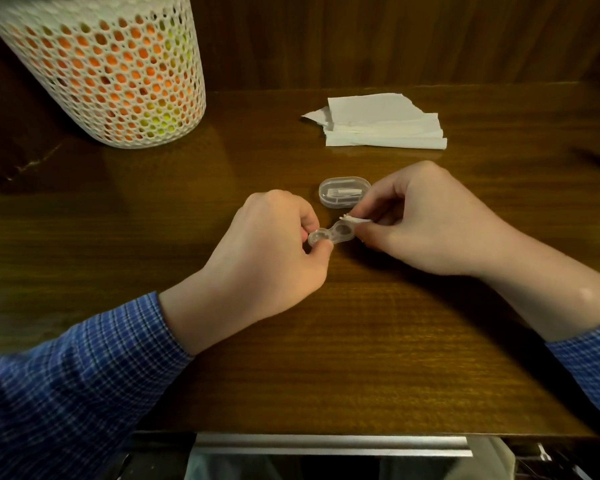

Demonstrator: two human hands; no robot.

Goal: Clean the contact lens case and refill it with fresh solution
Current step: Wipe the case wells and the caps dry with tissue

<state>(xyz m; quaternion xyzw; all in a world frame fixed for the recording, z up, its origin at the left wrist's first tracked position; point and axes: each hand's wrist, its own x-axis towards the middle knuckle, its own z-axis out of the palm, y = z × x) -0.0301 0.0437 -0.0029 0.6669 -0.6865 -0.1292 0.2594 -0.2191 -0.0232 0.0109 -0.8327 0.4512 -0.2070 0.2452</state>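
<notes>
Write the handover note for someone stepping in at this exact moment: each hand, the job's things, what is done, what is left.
Left hand pinches the open lens case by its left well, over the table.
Right hand pinches a tissue scrap at the right well.
Spare tissues lie behind; a clear oval box sits closed nearby.
Done: case open, wiping under way.
Left: finish wiping, refill. No solution bottle in view.

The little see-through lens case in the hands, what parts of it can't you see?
Head view:
- Small clear two-cup lens case: its left cup is partly hidden by the left hand fingers.
- Any liquid inside: too small to tell.
- White tissue scrap: mostly hidden in the right hand.
- Clear oval box: contents blurred.
</notes>
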